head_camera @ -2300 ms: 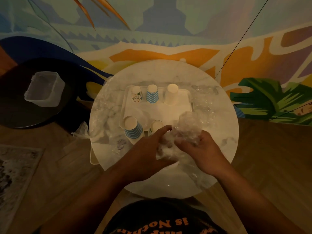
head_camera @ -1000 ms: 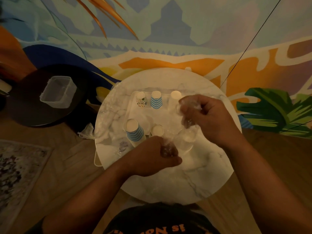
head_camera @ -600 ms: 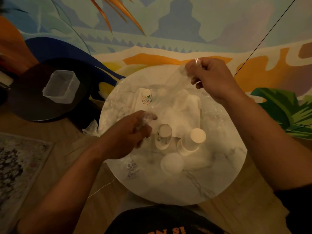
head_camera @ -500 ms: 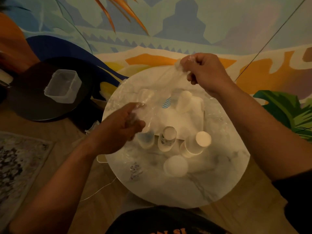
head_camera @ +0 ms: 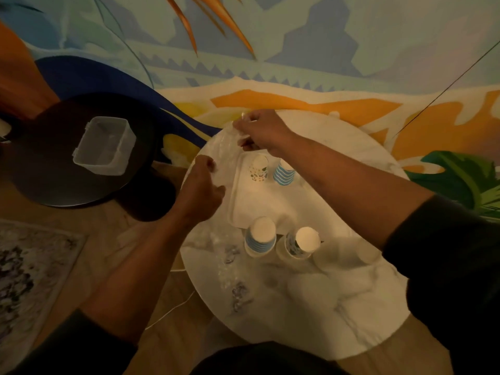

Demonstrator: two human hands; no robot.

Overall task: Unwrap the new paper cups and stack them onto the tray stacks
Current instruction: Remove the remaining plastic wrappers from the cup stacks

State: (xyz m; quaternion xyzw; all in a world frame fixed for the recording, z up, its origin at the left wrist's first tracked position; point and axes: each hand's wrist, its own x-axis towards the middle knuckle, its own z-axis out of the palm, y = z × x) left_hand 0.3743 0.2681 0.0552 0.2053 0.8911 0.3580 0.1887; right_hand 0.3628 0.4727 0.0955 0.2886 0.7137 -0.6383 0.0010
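Change since earlier: both hands have carried the clear plastic wrap (head_camera: 226, 151) from above the tray to the far-left rim of the round white marble table (head_camera: 311, 307); three unwrapped stacks now stand free of the wrap.
Left hand (head_camera: 201, 189): fingers curled, pinching the near end of the wrap, just left of the tray.
Right hand (head_camera: 261, 132): fingers curled, pinching the far end of the wrap, beyond the tray's far-left corner.
Wrap: stretched between the two hands, crumpled, held over the table rim.
White rectangular tray (head_camera: 259, 204): on the table, toward its far side.
Speckled paper cup stack (head_camera: 259, 169): upside down, on the tray's far edge.
Blue wavy-striped paper cup stack (head_camera: 283, 173): upside down, on the tray, just right of the speckled one.
New blue-striped cup stack (head_camera: 260, 236): upside down on the table, at the tray's near edge.
New speckled cup stack (head_camera: 299, 243): tilted, just right of it.
New plain white cup stack (head_camera: 349, 255): blurred, lying further right, near the tray's near-right corner.
Clear plastic box (head_camera: 104, 146): on a dark round side table (head_camera: 67, 169), well left of the tray.
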